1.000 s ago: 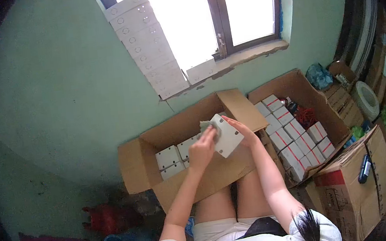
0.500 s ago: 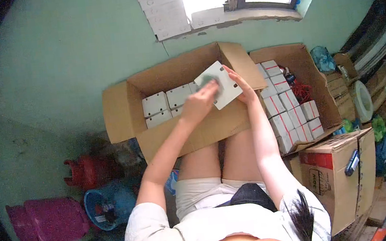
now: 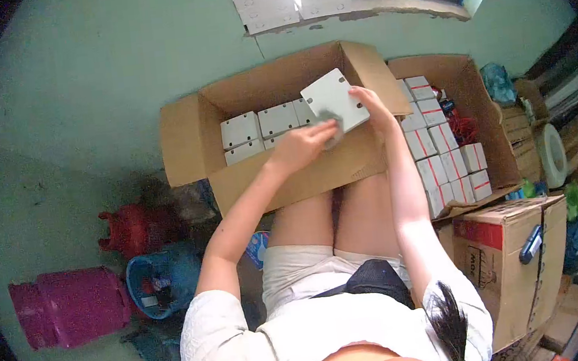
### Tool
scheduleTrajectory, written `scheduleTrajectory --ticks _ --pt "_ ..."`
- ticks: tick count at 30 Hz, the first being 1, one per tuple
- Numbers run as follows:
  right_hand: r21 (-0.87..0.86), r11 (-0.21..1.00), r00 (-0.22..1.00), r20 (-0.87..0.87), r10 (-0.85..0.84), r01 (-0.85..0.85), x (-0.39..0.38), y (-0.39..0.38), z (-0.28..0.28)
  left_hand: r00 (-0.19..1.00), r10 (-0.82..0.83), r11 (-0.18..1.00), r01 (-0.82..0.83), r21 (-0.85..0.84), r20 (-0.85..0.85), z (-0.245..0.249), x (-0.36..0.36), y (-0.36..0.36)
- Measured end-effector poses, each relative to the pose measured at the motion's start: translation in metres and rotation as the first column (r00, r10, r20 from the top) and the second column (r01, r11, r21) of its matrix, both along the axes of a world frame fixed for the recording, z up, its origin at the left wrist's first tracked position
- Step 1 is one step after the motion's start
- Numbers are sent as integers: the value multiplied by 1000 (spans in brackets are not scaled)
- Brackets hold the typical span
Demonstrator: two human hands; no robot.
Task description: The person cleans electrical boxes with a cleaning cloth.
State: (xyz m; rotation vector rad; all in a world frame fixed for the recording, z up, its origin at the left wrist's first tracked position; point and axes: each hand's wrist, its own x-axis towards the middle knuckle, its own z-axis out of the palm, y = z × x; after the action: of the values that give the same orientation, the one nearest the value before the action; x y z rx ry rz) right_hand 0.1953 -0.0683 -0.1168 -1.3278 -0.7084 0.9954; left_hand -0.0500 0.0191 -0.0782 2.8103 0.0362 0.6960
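A white square box point(image 3: 334, 99) with small dark spots near its edges is tilted above the open cardboard box point(image 3: 283, 187). My right hand point(image 3: 374, 107) grips its right side. My left hand point(image 3: 304, 145) is closed on a greyish-green cloth point(image 3: 331, 126), blurred by motion, at the lower left corner of the white box. More white boxes point(image 3: 277, 119) stand in rows inside the cardboard box.
At the right, a second carton point(image 3: 496, 139) holds small white boxes with red stripes point(image 3: 433, 171) and red cord point(image 3: 465, 130). A closed carton point(image 3: 481, 259) bears a blue device point(image 3: 530, 245). Gas cylinders point(image 3: 71, 307) stand at the left, below the green wall.
The view has shifted slightly. My left hand and the cloth have moved from the middle of the white box's face down to its lower corner. My right hand still holds the box.
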Motion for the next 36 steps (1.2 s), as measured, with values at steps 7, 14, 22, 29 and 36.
scheduleTrajectory --ticks 7,14,22,29,36 --pt "116 992 931 352 -97 59 -23 -28 56 843 491 829 -374 -416 219 57 -13 20" --pt "234 885 661 595 -457 402 -77 -16 25 798 432 883 -470 -14 420 77 11 18" --pt "356 806 567 578 -587 472 -77 -15 -4 899 321 946 -293 -135 296 60 47 -40" --pt "485 775 530 565 -632 406 -81 -16 -1 847 500 866 -484 -129 179 73 55 -16" --pt "410 803 536 599 -595 434 -78 -17 -14 903 311 950 -293 -103 296 62 59 -52"
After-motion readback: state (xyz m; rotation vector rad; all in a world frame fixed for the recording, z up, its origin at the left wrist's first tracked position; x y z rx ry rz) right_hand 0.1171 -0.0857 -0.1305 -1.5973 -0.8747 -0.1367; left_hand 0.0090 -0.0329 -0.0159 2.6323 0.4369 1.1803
